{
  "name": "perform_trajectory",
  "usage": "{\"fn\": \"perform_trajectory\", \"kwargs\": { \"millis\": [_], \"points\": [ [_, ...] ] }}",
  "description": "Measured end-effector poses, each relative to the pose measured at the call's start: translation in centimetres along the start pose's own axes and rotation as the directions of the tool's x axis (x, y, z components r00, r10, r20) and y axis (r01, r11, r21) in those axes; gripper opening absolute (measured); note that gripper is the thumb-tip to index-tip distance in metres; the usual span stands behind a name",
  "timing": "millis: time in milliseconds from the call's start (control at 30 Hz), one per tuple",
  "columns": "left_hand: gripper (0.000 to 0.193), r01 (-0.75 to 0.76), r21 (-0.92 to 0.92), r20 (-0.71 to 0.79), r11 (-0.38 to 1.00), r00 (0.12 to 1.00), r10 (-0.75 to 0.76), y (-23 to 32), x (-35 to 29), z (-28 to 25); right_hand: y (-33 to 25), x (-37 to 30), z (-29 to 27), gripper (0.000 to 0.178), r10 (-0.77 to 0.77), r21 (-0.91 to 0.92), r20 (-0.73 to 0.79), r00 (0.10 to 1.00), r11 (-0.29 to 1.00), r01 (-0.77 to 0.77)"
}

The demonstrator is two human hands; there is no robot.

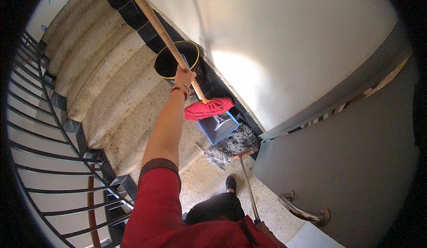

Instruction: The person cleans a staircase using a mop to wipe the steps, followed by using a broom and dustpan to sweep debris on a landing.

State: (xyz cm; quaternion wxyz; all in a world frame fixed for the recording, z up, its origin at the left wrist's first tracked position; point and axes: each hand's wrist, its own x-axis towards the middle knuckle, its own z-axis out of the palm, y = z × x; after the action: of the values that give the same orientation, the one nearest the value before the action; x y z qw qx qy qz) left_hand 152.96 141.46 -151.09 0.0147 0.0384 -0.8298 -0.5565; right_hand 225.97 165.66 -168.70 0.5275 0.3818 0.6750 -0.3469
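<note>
My left hand (pixel 184 77) is closed around a long wooden pole (pixel 153 19), which slants down from the upper left. A red cloth (pixel 209 109) is bunched over the pole's lower end, hiding what is beneath it. Just under the cloth, a black dustpan (pixel 215 131) with blue edges has a grey brush (pixel 226 124) in it; whether my left hand also grips the dustpan's handle, I cannot tell. By the lower edge, my right hand (pixel 265 228) wraps the top of a mop's metal handle (pixel 249 188). The mop's grey string head (pixel 235 146) rests on the floor beside the dustpan.
A black bucket (pixel 171 66) with a yellow rim stands against the wall behind my left hand. Worn stone stairs (pixel 102 66) rise to the upper left, bordered by a black metal railing (pixel 53 172). On the right is a grey door (pixel 338 159) with a metal handle (pixel 302 210).
</note>
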Motion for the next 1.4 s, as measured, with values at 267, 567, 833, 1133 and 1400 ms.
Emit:
{"fn": "perform_trajectory", "kwargs": {
  "millis": [267,567,833,1133,1400],
  "points": [
    [0.075,-0.166,0.245,0.080,0.955,0.985,0.151,-7.9,3.9,-2.7,-1.2,0.1,-1.5,0.061,-0.050,-0.048,0.017,0.999,0.998,0.050],
    [0.065,0.302,0.487,-0.302,0.819,0.939,-0.167,1.8,-2.6,2.8,-1.1,-0.3,-1.8,0.062,-0.024,-0.027,-0.009,1.000,0.999,0.023],
    [0.049,0.251,0.611,-0.202,0.751,0.966,-0.159,0.8,-3.7,2.8,-0.9,-0.3,-1.8,0.062,-0.032,-0.013,-0.013,0.999,0.999,0.031],
    [0.023,0.038,0.595,0.041,0.803,0.996,-0.078,-9.5,-9.0,1.7,0.2,-1.0,-2.0,0.064,-0.064,-0.031,-0.018,0.998,0.998,0.063],
    [0.021,-0.182,0.555,0.671,0.812,0.674,-0.308,-22.3,-30.9,1.1,0.9,-5.0,-3.9,0.067,-0.151,0.386,0.067,0.986,0.915,0.114]
  ]
}}
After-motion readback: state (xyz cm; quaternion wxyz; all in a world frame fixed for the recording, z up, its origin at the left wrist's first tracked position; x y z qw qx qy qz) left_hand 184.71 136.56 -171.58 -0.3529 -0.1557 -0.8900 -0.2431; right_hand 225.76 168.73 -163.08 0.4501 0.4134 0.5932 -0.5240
